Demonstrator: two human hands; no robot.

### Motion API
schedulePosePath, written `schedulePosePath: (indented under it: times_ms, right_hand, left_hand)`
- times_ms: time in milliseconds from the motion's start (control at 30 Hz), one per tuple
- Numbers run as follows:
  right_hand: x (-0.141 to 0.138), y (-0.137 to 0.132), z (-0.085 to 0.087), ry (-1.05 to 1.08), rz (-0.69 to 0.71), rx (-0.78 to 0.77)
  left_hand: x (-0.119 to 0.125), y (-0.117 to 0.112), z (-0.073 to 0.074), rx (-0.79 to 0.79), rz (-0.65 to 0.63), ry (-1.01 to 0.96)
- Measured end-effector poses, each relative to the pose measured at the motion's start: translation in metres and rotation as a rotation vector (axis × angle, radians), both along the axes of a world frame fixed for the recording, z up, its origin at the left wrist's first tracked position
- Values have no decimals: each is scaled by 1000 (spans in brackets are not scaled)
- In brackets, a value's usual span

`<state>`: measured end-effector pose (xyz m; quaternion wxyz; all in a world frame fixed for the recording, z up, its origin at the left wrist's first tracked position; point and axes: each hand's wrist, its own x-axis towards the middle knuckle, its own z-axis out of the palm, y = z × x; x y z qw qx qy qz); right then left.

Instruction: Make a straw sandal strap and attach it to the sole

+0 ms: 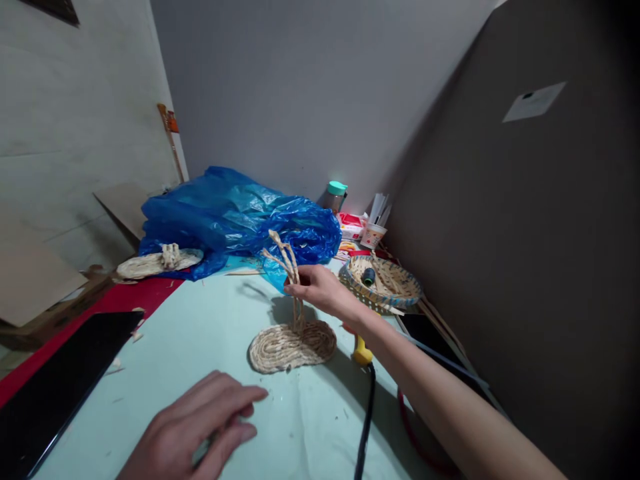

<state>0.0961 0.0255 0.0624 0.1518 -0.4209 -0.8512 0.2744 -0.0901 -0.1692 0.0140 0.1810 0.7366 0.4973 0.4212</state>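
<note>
Gripping a bundle of straw strands (pixel 289 261) between thumb and fingers, the right hand (pixel 313 285) held it upright above a woven straw sole (pixel 275 348) lying flat on the pale green tabletop (pixel 220 313). The left hand (pixel 195 423) was nearer the camera, fingers loosely bent, thumb and forefinger slightly apart. On the dark panel at right, a white label (pixel 536 103) carried a small dark mark, too small to read; print on the red-and-white packet (pixel 351 227) was likewise illegible. Beside that, a spotted cup (pixel 373 237) held thin whitish strips (pixel 380 207). The jar (pixel 333 200) with a turquoise lid had brownish contents. A blue-edged basket (pixel 411 293) contained a dark spool (pixel 369 277) and pale strips. Behind the sole spread a blue plastic bag (pixel 225 207), with a second straw piece (pixel 145 266) at its left end
</note>
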Motion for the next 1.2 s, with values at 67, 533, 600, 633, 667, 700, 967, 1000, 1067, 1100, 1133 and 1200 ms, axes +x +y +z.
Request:
schedulePosePath:
  times_ms: [67,533,600,633,667,700,967,1000,1067,1100,1133,1200]
  right_hand:
    - [11,-10,5,123,56,-4]
    - [61,-115,-9,501,234,347]
    - [64,-125,-14,467,251,427]
    - [66,-131,-16,440,247,465]
    - [68,-136,-18,413,237,498]
    - [71,-140,-20,396,225,527]
    - [85,-175,-23,441,318,291]
    - [85,-179,-22,492,304,221]
    - [81,-187,-20,612,213,139]
    - [78,-190,-19,671,162,117]
    - [75,-193,-19,724,115,99]
    - [69,-197,-20,799,57,84]
  left_hand:
    - [-3,8,5,19,111,67]
    - [40,56,25,-154,101,432]
    - [46,60,31,-203,73,436]
    - [49,62,34,-226,54,435]
    - [51,62,36,-247,33,431]
    - [52,62,39,-266,13,423]
    - [49,36,46,-381,-40,284]
    - [49,32,45,-391,-47,255]
    - [49,23,43,-401,-47,179]
    - [49,19,41,-402,-38,139]
    - [49,15,40,-399,-28,104]
    - [50,9,36,-377,-4,82]
